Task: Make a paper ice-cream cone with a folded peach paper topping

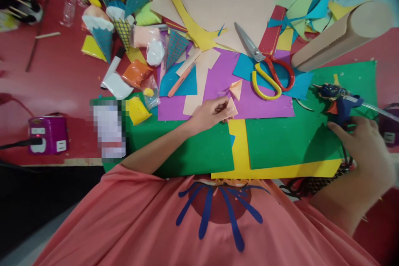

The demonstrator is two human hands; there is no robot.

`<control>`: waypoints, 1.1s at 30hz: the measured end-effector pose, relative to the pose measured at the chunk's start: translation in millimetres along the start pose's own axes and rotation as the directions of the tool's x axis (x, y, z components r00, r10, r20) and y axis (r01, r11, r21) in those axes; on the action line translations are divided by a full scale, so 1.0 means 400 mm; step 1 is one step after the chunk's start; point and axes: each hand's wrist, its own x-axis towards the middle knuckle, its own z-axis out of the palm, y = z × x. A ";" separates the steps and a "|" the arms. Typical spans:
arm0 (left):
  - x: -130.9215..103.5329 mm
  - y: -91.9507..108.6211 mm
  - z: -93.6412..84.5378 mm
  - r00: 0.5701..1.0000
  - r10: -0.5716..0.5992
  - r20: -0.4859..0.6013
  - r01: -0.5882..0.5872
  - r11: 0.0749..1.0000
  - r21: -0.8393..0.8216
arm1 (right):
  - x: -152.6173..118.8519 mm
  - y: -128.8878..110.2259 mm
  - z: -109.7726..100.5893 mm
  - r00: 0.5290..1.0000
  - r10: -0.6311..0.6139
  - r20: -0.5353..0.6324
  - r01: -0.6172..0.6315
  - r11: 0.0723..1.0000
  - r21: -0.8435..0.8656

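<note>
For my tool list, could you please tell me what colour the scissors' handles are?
One yellow handle, one red handle; head view.

- purple power box (48, 135) over on the left edge, black cord plugged in, tiny red light glowing
- bunch of cute patterned cones (102, 38), upper left
- orange packet (137, 73), left of center
- black-and-white marker (114, 67) right beside it, kinda tilted

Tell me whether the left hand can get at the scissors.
Probably yes: the scissors lie uncovered near the left hand, handles toward the person, though it may need to put down its paper piece.
</note>
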 end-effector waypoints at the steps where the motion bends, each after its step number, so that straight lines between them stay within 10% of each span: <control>1: 0.000 0.002 0.000 1.000 0.002 -0.001 -0.002 1.000 0.001 | 0.013 -0.010 0.006 0.998 0.065 0.000 -0.065 0.998 -0.001; 7: -0.003 0.005 0.001 1.000 -0.016 -0.012 0.016 1.000 0.007 | 0.086 -0.078 0.016 0.943 0.332 0.005 -0.328 0.928 0.175; 11: -0.003 0.002 -0.001 0.999 -0.033 -0.011 0.033 0.999 -0.015 | 0.088 -0.080 0.039 0.899 0.430 -0.085 -0.245 0.654 0.716; 14: -0.003 0.005 -0.008 0.999 -0.042 -0.008 0.042 0.999 0.009 | 0.069 -0.110 0.038 0.921 0.345 -0.181 -0.014 0.492 0.870; 18: -0.004 0.011 -0.017 0.999 -0.037 -0.013 0.038 0.998 0.040 | 0.041 -0.189 0.000 0.973 0.124 0.197 -0.229 0.359 0.905; 23: 0.001 0.008 -0.020 0.998 0.040 -0.055 -0.041 0.999 -0.016 | 0.027 -0.303 -0.012 0.891 -0.201 0.408 -0.344 0.289 0.893; 25: 0.001 0.005 -0.019 0.996 0.004 -0.093 -0.010 0.998 -0.065 | 0.027 -0.350 -0.002 0.784 -0.358 0.506 -0.414 0.304 0.858; 33: 0.000 0.006 -0.020 0.993 0.001 -0.117 -0.017 0.990 -0.141 | 0.020 -0.442 0.051 0.694 -0.537 0.480 -0.444 0.205 0.872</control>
